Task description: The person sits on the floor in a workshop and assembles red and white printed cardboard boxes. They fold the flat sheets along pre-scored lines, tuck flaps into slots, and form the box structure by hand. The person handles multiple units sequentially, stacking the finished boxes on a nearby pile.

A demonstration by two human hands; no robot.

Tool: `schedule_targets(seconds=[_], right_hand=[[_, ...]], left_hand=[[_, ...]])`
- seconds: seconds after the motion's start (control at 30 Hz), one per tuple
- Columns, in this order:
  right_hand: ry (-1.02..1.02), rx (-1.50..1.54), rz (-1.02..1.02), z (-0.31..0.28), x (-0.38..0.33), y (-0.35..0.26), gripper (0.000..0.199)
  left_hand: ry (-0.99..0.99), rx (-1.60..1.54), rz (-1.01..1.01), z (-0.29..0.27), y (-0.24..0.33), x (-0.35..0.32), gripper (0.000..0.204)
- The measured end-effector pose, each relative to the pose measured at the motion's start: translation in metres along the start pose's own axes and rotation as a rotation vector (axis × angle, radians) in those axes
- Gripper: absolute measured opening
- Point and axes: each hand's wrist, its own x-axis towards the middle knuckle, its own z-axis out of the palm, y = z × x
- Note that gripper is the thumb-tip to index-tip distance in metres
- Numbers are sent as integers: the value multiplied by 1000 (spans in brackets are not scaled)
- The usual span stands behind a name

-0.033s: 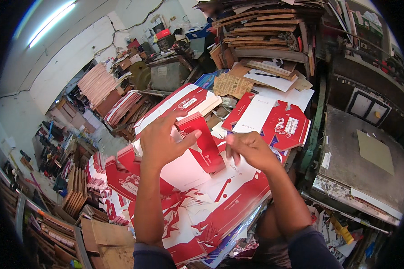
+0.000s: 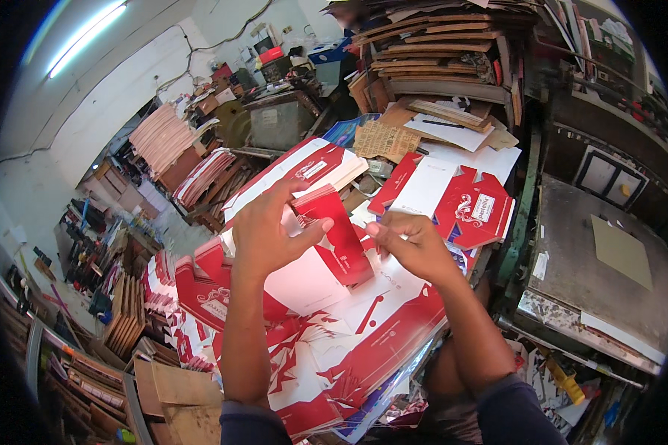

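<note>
My left hand (image 2: 263, 233) is at the left side of a thick stack of red cardboard blanks (image 2: 341, 248), thumb across its face and fingers near its top edge, holding it. The layered edges of the stack show between thumb and fingers. Just right of the stack, my right hand (image 2: 416, 245) has its fingers curled in and thumb against the index finger. Whatever may be in that pinch is hidden. Below both hands spread red and white printed sheets (image 2: 393, 319) with cut-out shapes. Another pile of red blanks (image 2: 208, 293) stands beside my left forearm.
A flat red and white box blank (image 2: 460, 208) lies to the right. Behind are a red and white stack (image 2: 293, 174) and a brown printed paper (image 2: 384, 141). A metal machine table (image 2: 571, 259) stands at right; wooden boards (image 2: 438, 55) are piled at the back.
My right hand has shifted slightly left, its thumb and index finger closer to the stack's edge. The left hand and the stack stay in place.
</note>
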Motion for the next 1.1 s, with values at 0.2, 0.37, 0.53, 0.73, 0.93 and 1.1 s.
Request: schedule_targets(seconds=[0.2, 0.37, 0.53, 0.73, 0.93, 1.1], right_hand=[[255, -115, -235, 47, 6, 4, 29], [383, -341, -434, 66, 10, 9, 37], [463, -469, -473, 79, 8, 3, 44], [433, -472, -434, 90, 15, -3, 35], [394, -317, -472, 106, 27, -6, 24], [425, -281, -510, 108, 27, 8, 21]], left_hand=[[-66, -336, -72, -8, -29, -5, 48], [-297, -524, -184, -24, -26, 4, 34], [-420, -630, -206, -28, -36, 7, 17], [-412, -611, -215, -31, -32, 7, 14], [-416, -559, -130, -39, -28, 2, 16], [-370, -474, 24, -32, -46, 1, 17]])
